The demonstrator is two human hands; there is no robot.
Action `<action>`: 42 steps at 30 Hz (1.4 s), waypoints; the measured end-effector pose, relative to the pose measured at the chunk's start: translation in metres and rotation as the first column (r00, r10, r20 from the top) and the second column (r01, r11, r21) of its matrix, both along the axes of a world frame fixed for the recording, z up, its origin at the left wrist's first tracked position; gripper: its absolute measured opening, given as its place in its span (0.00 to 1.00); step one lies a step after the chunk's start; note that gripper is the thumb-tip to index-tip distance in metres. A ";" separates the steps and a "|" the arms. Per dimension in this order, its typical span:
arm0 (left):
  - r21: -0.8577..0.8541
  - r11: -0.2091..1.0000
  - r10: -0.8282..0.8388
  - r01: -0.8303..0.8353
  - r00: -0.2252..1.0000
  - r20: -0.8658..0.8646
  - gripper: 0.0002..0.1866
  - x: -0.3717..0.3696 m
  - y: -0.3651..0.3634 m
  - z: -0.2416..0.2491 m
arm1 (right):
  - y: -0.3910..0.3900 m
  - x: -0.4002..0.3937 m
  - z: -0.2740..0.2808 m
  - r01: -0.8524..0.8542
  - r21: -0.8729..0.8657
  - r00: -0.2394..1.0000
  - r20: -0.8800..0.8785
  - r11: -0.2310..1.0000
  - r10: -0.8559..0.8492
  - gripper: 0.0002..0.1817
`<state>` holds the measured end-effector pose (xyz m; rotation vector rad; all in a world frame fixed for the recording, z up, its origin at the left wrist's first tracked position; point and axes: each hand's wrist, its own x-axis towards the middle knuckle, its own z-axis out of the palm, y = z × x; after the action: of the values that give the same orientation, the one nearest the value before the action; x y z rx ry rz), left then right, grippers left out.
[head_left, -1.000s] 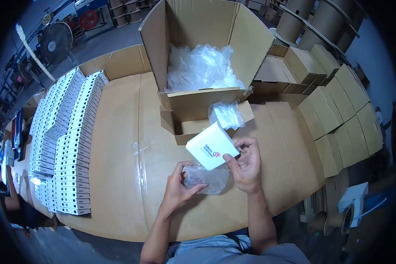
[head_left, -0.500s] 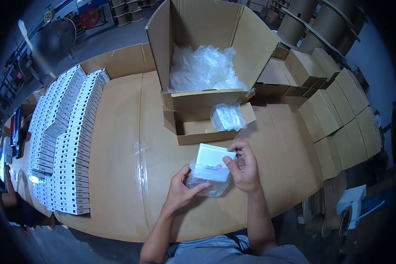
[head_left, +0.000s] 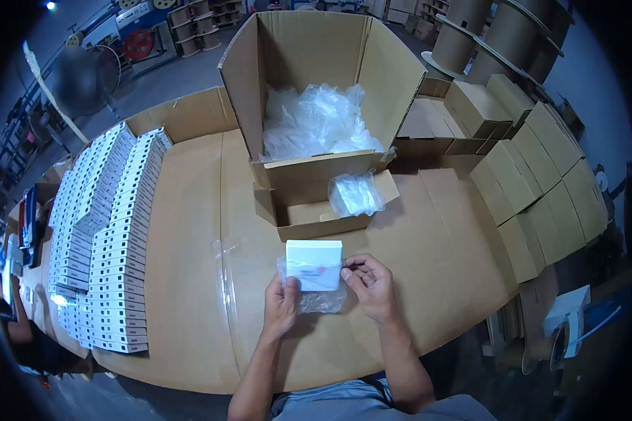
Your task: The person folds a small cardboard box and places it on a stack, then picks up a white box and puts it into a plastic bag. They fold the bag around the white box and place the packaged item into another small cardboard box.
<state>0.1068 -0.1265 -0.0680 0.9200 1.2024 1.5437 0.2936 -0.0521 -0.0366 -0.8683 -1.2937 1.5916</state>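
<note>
A small white box (head_left: 314,254) sits partly inside a clear plastic bag (head_left: 323,303), its upper part bare and its lower part covered by the film. My left hand (head_left: 282,305) grips the left side of the box through the bag, thumb on the front. At the right edge of the box, my right hand (head_left: 369,286) pinches what looks like the rim of the bag between thumb and forefinger. Just beyond the hands is an open cardboard carton (head_left: 323,228), with a bag-wrapped box (head_left: 356,194) resting at its right end.
A tall open cardboard box (head_left: 393,84) full of clear plastic bags (head_left: 316,123) stands behind the carton. Stacked white boxes (head_left: 123,281) line the left of the cardboard-covered table (head_left: 182,281). Brown cartons (head_left: 541,210) are piled along the right.
Both hands and the white box have shifted left, and the box has turned from tilted to nearly straight. My right hand has moved from its top right corner down to its right edge.
</note>
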 end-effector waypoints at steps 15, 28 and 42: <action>0.148 0.988 0.087 -0.039 0.939 -0.333 0.30 -0.008 -0.006 0.024 | -0.007 0.010 0.010 -0.043 0.322 0.990 0.138 0.946 -0.003 0.03; 0.046 0.997 -0.054 0.056 0.998 -0.041 0.28 0.009 -0.012 0.022 | -0.014 0.001 -0.002 -0.107 0.234 0.971 0.233 0.966 0.051 0.15; -0.177 0.979 0.144 -0.101 0.958 0.249 0.19 0.014 -0.017 0.017 | -0.020 0.008 0.000 0.134 0.234 0.989 0.024 0.963 -0.144 0.13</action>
<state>0.1206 -0.1437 -0.0510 0.5242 1.1909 1.5824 0.3019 -0.0725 -0.0370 -0.8287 -1.3847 1.2897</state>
